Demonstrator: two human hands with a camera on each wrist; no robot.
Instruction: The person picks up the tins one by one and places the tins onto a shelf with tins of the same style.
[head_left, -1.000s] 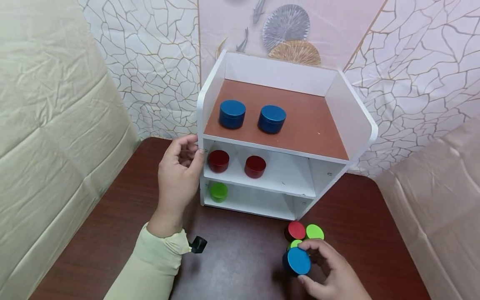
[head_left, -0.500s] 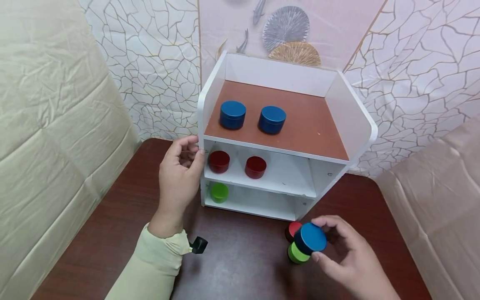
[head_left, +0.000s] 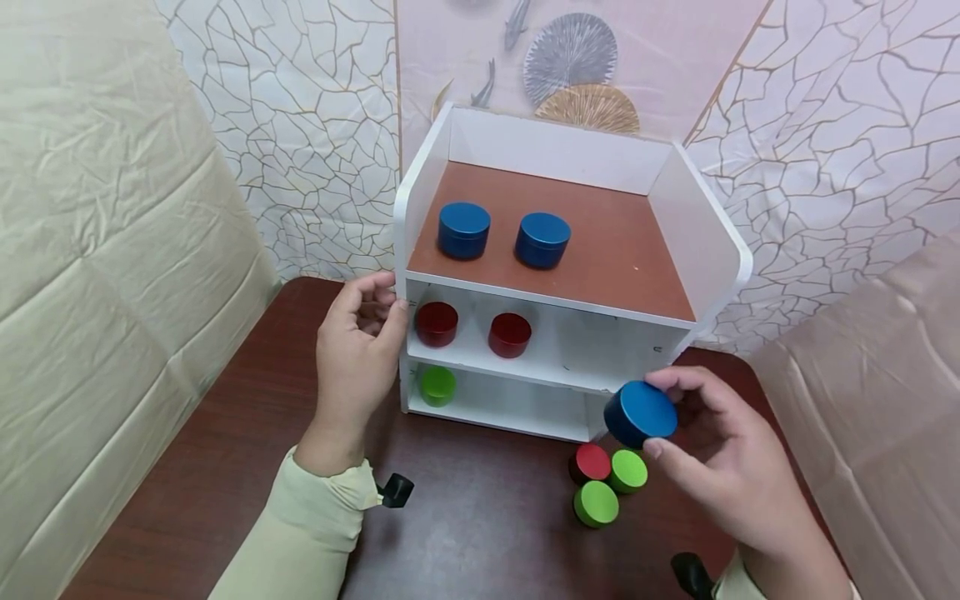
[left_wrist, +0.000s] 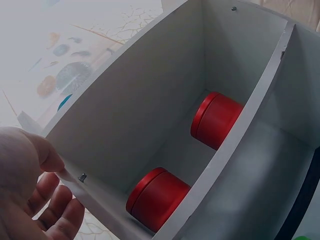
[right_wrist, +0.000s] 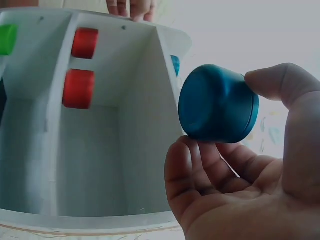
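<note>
In the head view my right hand (head_left: 727,450) pinches a round blue tin (head_left: 641,414) between thumb and fingers, raised in front of the shelf unit's lower right corner. The right wrist view shows this blue tin (right_wrist: 217,104) tipped on its side in the grip. My left hand (head_left: 360,350) holds the left side edge of the white shelf unit (head_left: 517,379), thumb at the front edge and fingers bent outside. Two blue tins (head_left: 463,230) stand on the brown top. Two red tins (left_wrist: 157,199) sit on the middle shelf, and one green tin (head_left: 438,386) on the bottom shelf.
On the dark table (head_left: 465,517), a red tin (head_left: 590,463) and two green tins (head_left: 596,504) stand clustered below the unit's right corner. Patterned cloth (head_left: 315,125) hangs behind the unit, and plain cloth (head_left: 112,250) lines the sides.
My right hand has lifted the blue tin from beside the clustered tins up and to the right, uncovering them. My left hand stays at the unit's side.
</note>
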